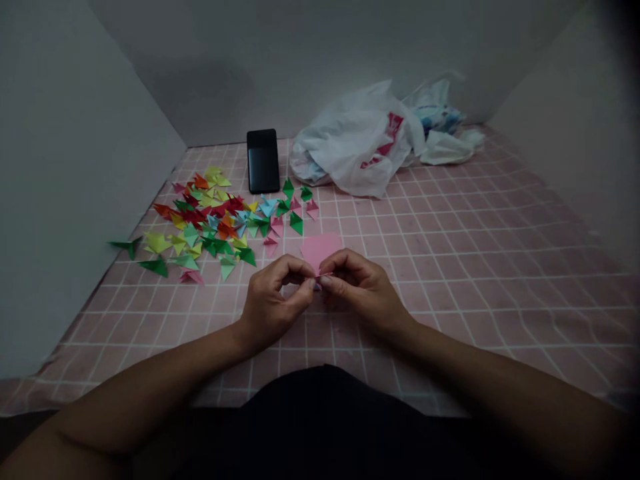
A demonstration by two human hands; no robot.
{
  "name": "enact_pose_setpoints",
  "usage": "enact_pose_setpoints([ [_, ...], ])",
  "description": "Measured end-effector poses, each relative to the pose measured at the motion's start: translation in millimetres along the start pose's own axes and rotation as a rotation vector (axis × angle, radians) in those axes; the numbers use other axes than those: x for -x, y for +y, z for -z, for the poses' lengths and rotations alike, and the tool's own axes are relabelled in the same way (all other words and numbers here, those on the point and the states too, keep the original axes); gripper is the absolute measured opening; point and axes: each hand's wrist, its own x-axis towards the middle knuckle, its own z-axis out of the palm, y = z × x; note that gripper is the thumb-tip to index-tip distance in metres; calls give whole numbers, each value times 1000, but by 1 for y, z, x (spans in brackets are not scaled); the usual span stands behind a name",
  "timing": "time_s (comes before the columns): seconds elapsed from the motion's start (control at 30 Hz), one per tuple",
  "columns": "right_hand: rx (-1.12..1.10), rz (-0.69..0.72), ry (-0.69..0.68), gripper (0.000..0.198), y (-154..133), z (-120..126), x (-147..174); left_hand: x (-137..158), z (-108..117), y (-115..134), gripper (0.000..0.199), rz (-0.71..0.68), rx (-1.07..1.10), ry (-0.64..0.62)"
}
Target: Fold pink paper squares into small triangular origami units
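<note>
Between the fingertips of my left hand (280, 293) and my right hand (363, 287) is a small folded piece of pink paper (324, 274). Both hands pinch it, thumbs toward me, and the fingers cover most of it. Just beyond them a flat pink paper sheet (321, 249) lies on the cloth; its near end is hidden by my hands. To the left spreads a pile of small folded paper pieces (217, 245) in green, yellow, red, orange, blue and pink.
A black phone (263, 162) lies at the back, behind the folded pieces. Right of it sits a crumpled white plastic bag (350, 140), with another plastic package (440, 119) beside it. Pale walls (320, 47) enclose the pink checked cloth (475, 267) at the back and sides.
</note>
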Motion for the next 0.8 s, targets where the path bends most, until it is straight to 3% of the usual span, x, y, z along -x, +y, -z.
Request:
enact_pose_setpoints([
  [0.33, 84, -2, 53, 16, -4, 1, 2, 1, -1, 0, 9, 14, 69, 31],
  [0.8, 3, 29, 98, 18, 0, -3, 4, 4, -1, 2, 10, 17, 112, 1],
])
